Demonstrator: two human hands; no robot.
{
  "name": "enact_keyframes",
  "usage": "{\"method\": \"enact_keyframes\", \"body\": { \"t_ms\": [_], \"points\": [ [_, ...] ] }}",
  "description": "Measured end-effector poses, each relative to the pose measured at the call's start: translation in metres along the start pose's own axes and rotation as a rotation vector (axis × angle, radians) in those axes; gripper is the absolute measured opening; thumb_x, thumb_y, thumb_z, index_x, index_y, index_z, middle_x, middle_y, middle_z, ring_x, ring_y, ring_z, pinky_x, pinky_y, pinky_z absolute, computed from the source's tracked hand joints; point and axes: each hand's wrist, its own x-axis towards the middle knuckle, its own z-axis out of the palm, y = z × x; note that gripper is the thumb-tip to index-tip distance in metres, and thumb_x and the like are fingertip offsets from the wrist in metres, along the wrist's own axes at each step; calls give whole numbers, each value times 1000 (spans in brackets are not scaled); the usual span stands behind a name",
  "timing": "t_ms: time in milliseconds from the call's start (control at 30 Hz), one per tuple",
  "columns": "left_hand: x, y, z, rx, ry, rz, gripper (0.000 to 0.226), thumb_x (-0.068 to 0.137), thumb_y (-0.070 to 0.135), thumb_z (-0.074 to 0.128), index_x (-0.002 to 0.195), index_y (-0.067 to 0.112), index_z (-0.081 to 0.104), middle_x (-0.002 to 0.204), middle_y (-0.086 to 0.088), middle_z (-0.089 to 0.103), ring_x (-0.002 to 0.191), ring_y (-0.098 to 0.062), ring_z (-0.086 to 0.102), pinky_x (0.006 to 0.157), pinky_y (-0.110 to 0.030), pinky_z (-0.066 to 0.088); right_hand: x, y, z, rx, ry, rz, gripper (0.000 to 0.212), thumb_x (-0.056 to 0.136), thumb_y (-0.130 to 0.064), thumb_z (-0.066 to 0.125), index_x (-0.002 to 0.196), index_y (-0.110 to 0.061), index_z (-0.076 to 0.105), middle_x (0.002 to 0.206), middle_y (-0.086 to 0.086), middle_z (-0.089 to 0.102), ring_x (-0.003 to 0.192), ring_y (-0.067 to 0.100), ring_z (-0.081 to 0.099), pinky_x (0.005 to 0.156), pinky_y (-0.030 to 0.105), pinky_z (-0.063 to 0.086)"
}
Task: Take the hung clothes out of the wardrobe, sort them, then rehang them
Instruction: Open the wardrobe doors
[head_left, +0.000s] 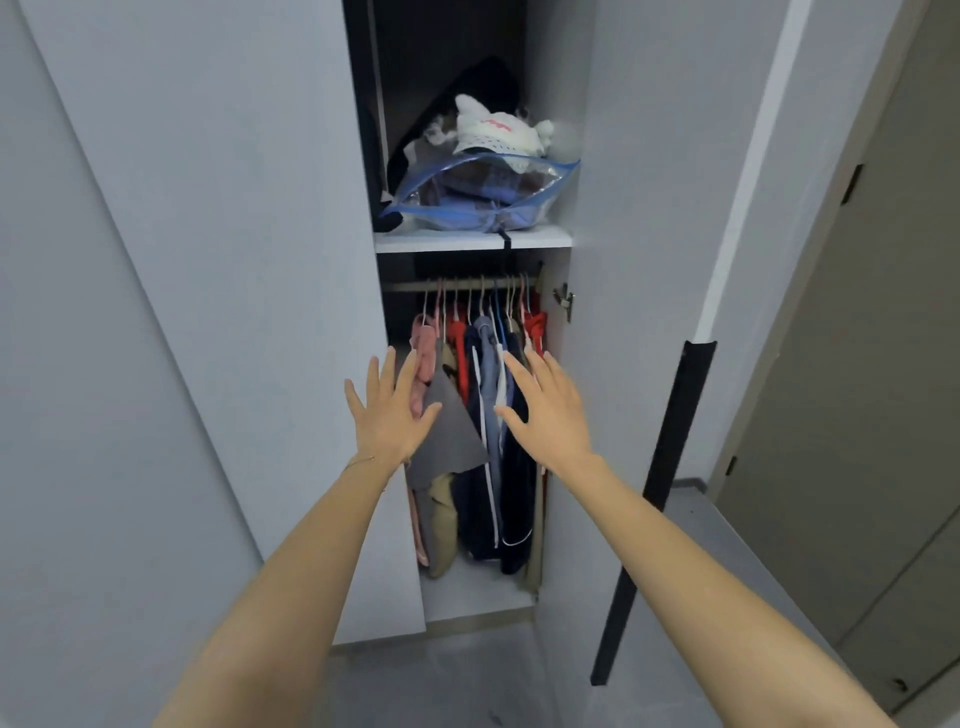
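Fingers (373, 371) of the left hand (389, 418) and right hand (548, 410) were spread, gripping nothing, in front of clothes (488, 364) hanging along the rail (410, 286).

You've got a clear zip storage bag (483, 195) w/ blue trim, stuffed w/ folded blue and brown fabric. Right on top of it: a white knit hat (496, 132) w/ a red mark on front. Behind the bag, up and to its left, a dark bulky item (467, 98), can't tell what. The bag lies on a white shelf (467, 241). Well below-right of the bag, a long black strip (654, 504) runs down a panel edge. Further right, a grey-brown door (857, 415). Far below the bag, grey floor (441, 686).
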Motion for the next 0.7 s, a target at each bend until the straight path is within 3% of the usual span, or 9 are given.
{"method": "enact_keyframes", "body": {
  "t_ms": [267, 567, 700],
  "points": [
    [37, -78, 10, 40, -21, -35, 80, 97, 61, 37, 157, 31, -7, 166, -1, -12, 152, -25, -13, 119, -59, -7, 47, -46, 61, 65, -59, 64, 68, 99, -51, 44, 156, -30, 14, 163, 1, 15, 151, 24, 10, 122, 44, 16],
    [111, -106, 50, 38, 6, -50, 81, 97, 59, 41, 157, 30, -7, 166, -2, -11, 152, -25, -12, 118, -58, -8, 125, -39, 136, 176, -96, 28, 56, 103, -42, 40, 155, -27, 23, 161, 4, 25, 147, 24, 22, 118, 41, 23],
    [142, -118, 64, 37, 71, -70, 81, 97, 56, 45, 157, 29, -2, 166, -2, -6, 153, -26, -8, 118, -57, -6, 172, -36, 173, 287, -163, 5, 56, 103, -37, 43, 154, -25, 25, 157, 6, 32, 147, 26, 25, 115, 47, 32]
  ]
}}
